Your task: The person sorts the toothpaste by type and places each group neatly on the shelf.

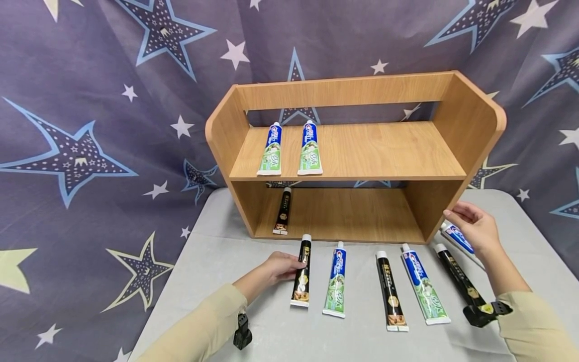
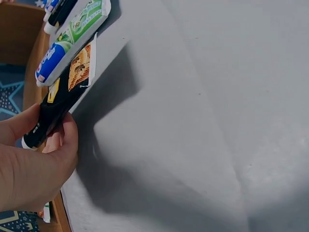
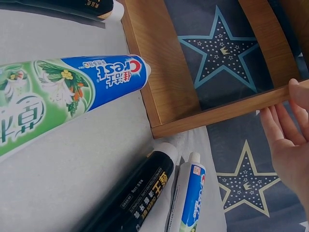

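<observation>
My left hand point(image 1: 279, 266) holds a black toothpaste tube point(image 1: 301, 286) in front of the wooden shelf point(image 1: 380, 151). In the left wrist view, thumb and fingers pinch this tube near its white cap, and its flat end, printed with honeycomb, points away from the hand. My right hand point(image 1: 480, 229) grips the front edge of the shelf's right side panel, thumb on one face and fingers on the other, as the right wrist view shows. On the top board stand two blue-green Crest tubes point(image 1: 270, 151) at the left. One black tube point(image 1: 283, 211) lies in the lower compartment's left side.
Before the shelf on the grey-covered table point(image 1: 208, 306) lie a Crest tube point(image 1: 336, 281), a black tube point(image 1: 391, 291) and another Crest tube point(image 1: 424, 286). A further black tube point(image 1: 460, 276) and Crest tube point(image 1: 459, 237) lie by the right arm. Star-patterned cloth point(image 1: 90, 211) hangs behind.
</observation>
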`<state>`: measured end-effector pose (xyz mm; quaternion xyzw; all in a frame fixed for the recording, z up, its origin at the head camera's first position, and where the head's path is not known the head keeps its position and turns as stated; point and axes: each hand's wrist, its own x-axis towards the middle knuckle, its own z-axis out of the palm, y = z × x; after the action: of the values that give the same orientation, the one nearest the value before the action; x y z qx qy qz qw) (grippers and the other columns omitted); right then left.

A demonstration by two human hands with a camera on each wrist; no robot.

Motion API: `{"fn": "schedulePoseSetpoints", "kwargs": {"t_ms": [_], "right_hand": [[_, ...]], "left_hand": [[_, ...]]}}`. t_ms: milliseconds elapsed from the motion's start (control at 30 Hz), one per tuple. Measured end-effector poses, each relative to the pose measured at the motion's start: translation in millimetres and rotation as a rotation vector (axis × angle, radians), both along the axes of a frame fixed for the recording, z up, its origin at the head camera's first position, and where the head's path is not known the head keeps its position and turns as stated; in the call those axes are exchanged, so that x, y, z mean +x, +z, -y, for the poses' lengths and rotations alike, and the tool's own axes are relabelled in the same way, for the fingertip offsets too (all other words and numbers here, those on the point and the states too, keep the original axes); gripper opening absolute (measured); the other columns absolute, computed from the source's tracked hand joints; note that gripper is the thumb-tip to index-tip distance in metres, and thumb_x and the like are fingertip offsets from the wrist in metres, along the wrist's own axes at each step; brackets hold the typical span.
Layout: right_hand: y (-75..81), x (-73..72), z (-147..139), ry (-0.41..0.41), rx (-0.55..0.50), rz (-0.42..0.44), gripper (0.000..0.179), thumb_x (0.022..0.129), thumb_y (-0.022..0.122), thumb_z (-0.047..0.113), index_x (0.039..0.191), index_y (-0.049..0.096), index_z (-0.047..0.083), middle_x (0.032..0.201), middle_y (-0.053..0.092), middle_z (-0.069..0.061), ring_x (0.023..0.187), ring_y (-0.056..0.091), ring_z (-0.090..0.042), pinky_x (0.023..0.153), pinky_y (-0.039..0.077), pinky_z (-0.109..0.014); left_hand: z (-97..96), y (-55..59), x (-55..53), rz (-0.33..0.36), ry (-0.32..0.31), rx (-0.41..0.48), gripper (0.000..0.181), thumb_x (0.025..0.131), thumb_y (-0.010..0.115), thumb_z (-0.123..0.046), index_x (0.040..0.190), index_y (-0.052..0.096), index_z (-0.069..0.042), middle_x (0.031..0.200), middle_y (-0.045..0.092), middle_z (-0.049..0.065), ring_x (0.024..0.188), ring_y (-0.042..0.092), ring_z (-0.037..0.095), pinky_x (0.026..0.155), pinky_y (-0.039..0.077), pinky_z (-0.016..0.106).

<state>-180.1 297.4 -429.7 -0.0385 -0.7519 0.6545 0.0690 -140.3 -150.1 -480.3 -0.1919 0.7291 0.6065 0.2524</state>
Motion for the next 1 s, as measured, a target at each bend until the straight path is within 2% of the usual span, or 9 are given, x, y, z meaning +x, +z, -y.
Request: {"fn": "schedulePoseSetpoints", "kwargs": {"t_ms": [133, 400, 500, 533, 633, 733, 767, 800, 1000], "right_hand": [[0.9, 0.3, 0, -0.004, -0.006, -0.005, 0.022, 0.088, 0.070, 0.013, 0.096, 0.062, 0.033, 0.082, 0.065, 0.029, 0.074, 0.061, 0.013, 0.066, 0.049, -0.001], [-0.4, -1.3, -1, -0.001, -0.008, 0.000, 0.022, 0.087, 0.070, 0.014, 0.096, 0.063, 0.032, 0.082, 0.066, 0.029, 0.074, 0.061, 0.012, 0.066, 0.049, -0.002], [-4.4, -2.7, -3, -0.007, 0.045, -0.012, 0.019, 0.087, 0.071, 0.021, 0.097, 0.062, 0.034, 0.083, 0.065, 0.030, 0.076, 0.061, 0.013, 0.067, 0.050, -0.002], [-8.1, -4.5, -4, -0.011, 0.014, -0.019, 0.018, 0.087, 0.072, 0.019, 0.098, 0.064, 0.032, 0.084, 0.067, 0.028, 0.076, 0.062, 0.011, 0.066, 0.050, -0.003], [-10.5, -5.0, -4, -0.016, 0.065, -0.017, 0.017, 0.086, 0.072, 0.025, 0.098, 0.063, 0.035, 0.085, 0.065, 0.030, 0.077, 0.061, 0.012, 0.068, 0.051, -0.003], [-7.7, -3.2, -3, -0.011, 0.031, -0.009, 0.018, 0.087, 0.072, 0.020, 0.098, 0.064, 0.032, 0.084, 0.066, 0.029, 0.076, 0.062, 0.012, 0.067, 0.051, -0.003], [-4.1, -1.4, -2, -0.005, 0.063, -0.004, 0.019, 0.087, 0.071, 0.021, 0.097, 0.062, 0.035, 0.084, 0.064, 0.031, 0.076, 0.061, 0.014, 0.068, 0.050, -0.002], [-2.4, -0.7, -1, -0.003, 0.047, -0.001, 0.020, 0.088, 0.070, 0.019, 0.097, 0.062, 0.034, 0.083, 0.065, 0.031, 0.075, 0.061, 0.013, 0.067, 0.050, -0.002], [1.7, 0.4, 1, 0.000, -0.004, 0.002, 0.024, 0.088, 0.069, 0.011, 0.096, 0.062, 0.033, 0.082, 0.066, 0.029, 0.074, 0.061, 0.013, 0.067, 0.049, -0.001]], "left_hand": [[-1.4, 1.8, -3.5, -0.004, 0.013, 0.013, 0.025, 0.081, 0.071, -0.001, 0.104, 0.065, 0.007, 0.093, 0.074, 0.017, 0.065, 0.066, 0.009, 0.074, 0.062, 0.027], [-3.8, 4.4, -12.8, 0.020, 0.041, 0.043, 0.027, 0.080, 0.073, -0.002, 0.105, 0.065, 0.005, 0.088, 0.075, 0.012, 0.065, 0.066, 0.009, 0.075, 0.061, 0.026], [-5.3, 5.3, -16.6, 0.024, 0.052, 0.047, 0.028, 0.081, 0.073, -0.003, 0.107, 0.066, 0.005, 0.084, 0.075, 0.007, 0.065, 0.065, 0.008, 0.074, 0.061, 0.025], [-5.9, 5.3, -18.2, 0.023, 0.057, 0.050, 0.029, 0.082, 0.073, -0.004, 0.108, 0.066, 0.005, 0.083, 0.075, 0.006, 0.065, 0.065, 0.008, 0.074, 0.061, 0.024], [-7.4, 6.4, -23.1, 0.018, 0.069, 0.064, 0.032, 0.082, 0.073, -0.005, 0.112, 0.065, 0.004, 0.083, 0.075, 0.005, 0.065, 0.064, 0.006, 0.073, 0.060, 0.023], [-9.4, 7.8, -29.2, -0.002, 0.072, 0.062, 0.035, 0.082, 0.073, -0.004, 0.115, 0.064, 0.005, 0.087, 0.075, 0.007, 0.064, 0.063, 0.006, 0.069, 0.060, 0.021], [-10.1, 8.7, -31.6, -0.009, 0.069, 0.052, 0.036, 0.082, 0.073, -0.005, 0.115, 0.063, 0.004, 0.088, 0.075, 0.007, 0.063, 0.062, 0.006, 0.068, 0.059, 0.020], [-11.1, 9.4, -34.2, -0.022, 0.064, 0.040, 0.036, 0.082, 0.073, -0.005, 0.115, 0.063, 0.005, 0.088, 0.075, 0.008, 0.063, 0.062, 0.005, 0.067, 0.059, 0.020], [-16.0, 17.1, -55.3, -0.073, 0.058, -0.034, 0.037, 0.081, 0.075, -0.007, 0.114, 0.064, 0.004, 0.083, 0.069, 0.001, 0.065, 0.058, 0.005, 0.064, 0.056, 0.017]]}}
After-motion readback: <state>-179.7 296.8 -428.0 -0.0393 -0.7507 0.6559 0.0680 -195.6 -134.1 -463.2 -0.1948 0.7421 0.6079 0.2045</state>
